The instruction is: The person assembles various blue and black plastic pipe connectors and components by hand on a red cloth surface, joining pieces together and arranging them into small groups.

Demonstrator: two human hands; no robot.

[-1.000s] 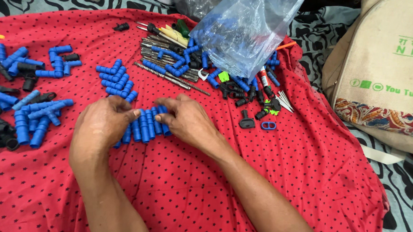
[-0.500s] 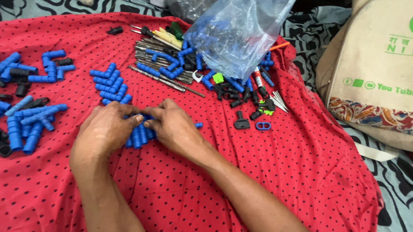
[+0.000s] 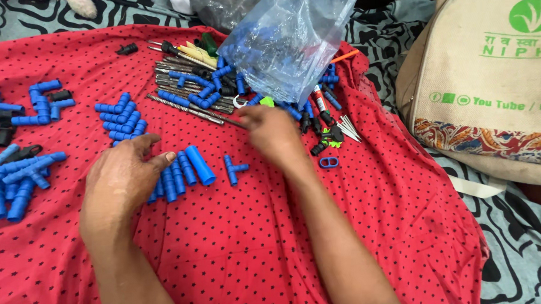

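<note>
My left hand (image 3: 120,175) rests palm down on a row of short blue tube connectors (image 3: 184,167) lying side by side on the red dotted cloth (image 3: 238,243). Its fingers are spread and touch the row's left end. My right hand (image 3: 273,131) has reached up and right toward the heap of blue fittings, drill bits and black parts (image 3: 220,88). Its fingers curl near the heap; whether they hold anything is hidden. A blue T-shaped fitting (image 3: 234,169) lies alone between the hands.
A clear plastic bag (image 3: 285,43) with blue parts sits behind the heap. More blue connector groups (image 3: 120,118) and blue and black fittings (image 3: 19,173) lie at the left. A beige cloth bag (image 3: 490,84) stands at the right, off the cloth.
My right hand has left the row of blue connectors and moved up and right to the heap. A blue T-fitting now lies exposed. The left hand stays on the row.
</note>
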